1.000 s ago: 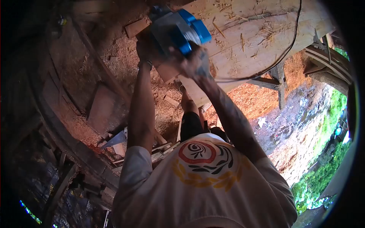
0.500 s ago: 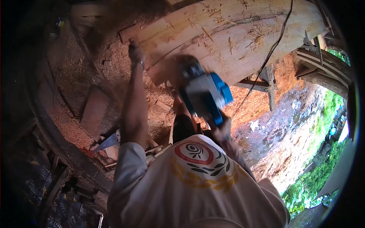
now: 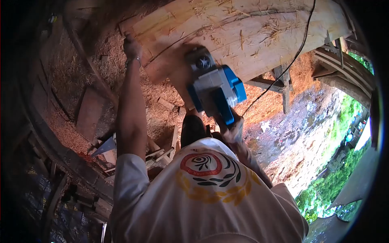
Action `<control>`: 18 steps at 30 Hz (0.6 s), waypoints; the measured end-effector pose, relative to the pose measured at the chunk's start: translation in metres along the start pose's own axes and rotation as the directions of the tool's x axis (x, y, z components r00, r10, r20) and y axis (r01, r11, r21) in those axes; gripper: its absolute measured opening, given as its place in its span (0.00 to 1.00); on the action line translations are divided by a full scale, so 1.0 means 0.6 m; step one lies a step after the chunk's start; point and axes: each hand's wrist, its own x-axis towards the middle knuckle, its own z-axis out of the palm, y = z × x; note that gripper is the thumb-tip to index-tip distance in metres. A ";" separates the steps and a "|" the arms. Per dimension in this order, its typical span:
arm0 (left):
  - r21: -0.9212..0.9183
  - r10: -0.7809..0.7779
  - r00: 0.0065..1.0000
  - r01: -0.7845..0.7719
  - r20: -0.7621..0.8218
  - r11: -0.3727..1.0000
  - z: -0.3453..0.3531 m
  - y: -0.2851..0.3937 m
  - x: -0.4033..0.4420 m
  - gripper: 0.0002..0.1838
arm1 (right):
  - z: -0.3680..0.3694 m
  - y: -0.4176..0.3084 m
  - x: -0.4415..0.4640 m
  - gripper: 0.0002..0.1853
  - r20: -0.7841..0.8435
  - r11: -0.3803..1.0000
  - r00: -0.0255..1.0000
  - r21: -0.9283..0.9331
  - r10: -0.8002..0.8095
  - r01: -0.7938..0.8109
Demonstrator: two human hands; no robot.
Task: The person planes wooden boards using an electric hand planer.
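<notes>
A blue and grey power planer (image 3: 210, 87) is held in my right hand (image 3: 230, 128), whose fingers wrap its rear handle. Its front end, with a round dark knob, overlaps the near edge of a wide wooden board (image 3: 194, 38); whether its sole touches the wood is hidden. My left hand (image 3: 131, 49), with a band at the wrist, is beside the left end of the board. Its fingers are dark and blurred, so I cannot see whether they grip the edge. Loose shavings lie over the board.
A black cord (image 3: 300, 47) crosses the board and hangs down behind the planer. Wood shavings (image 3: 158, 91) cover the ground, with offcuts (image 3: 91, 113) and a bluish triangular piece (image 3: 104, 146) at lower left. Timber supports (image 3: 285, 91) stand under the board's right part.
The view has shifted slightly. My left hand and the planer appear a little further left in the picture, and the planer looks less blurred. My right hand still holds it.
</notes>
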 end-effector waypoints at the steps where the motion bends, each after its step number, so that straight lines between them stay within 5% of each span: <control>1: -0.035 0.039 0.999 -0.039 -0.009 0.999 0.008 -0.015 0.006 0.46 | 0.009 -0.004 0.022 0.12 -0.008 1.000 1.000 -0.005 -0.001 0.001; 4: -0.024 0.019 0.999 -0.020 -0.041 1.000 0.005 0.006 -0.005 0.47 | 0.037 -0.049 0.095 0.11 -0.075 0.994 0.992 0.052 0.104 -0.100; 8: 0.016 0.006 0.999 -0.006 -0.040 1.000 0.005 -0.009 0.003 0.47 | 0.070 -0.078 0.225 0.16 -0.089 1.000 0.996 -0.028 0.008 -0.010; 11: -0.111 0.152 0.988 -0.148 0.024 0.983 0.059 -0.171 0.101 0.46 | 0.107 -0.131 0.344 0.19 -0.137 0.990 0.981 0.001 -0.140 0.142; 14: -0.245 0.158 0.987 -0.154 -0.002 0.957 0.085 -0.239 0.141 0.23 | 0.142 -0.153 0.468 0.24 -0.108 0.966 0.965 -0.123 -0.239 0.226; 16: 0.143 0.126 0.992 -0.125 0.001 0.982 0.030 -0.104 0.059 0.24 | 0.164 -0.130 0.503 0.26 -0.202 0.926 0.906 -0.018 -0.373 0.377; 18: 0.193 0.113 0.993 -0.117 0.033 0.974 0.021 -0.076 0.041 0.27 | 0.150 -0.124 0.476 0.25 -0.161 0.944 0.930 -0.039 -0.329 0.327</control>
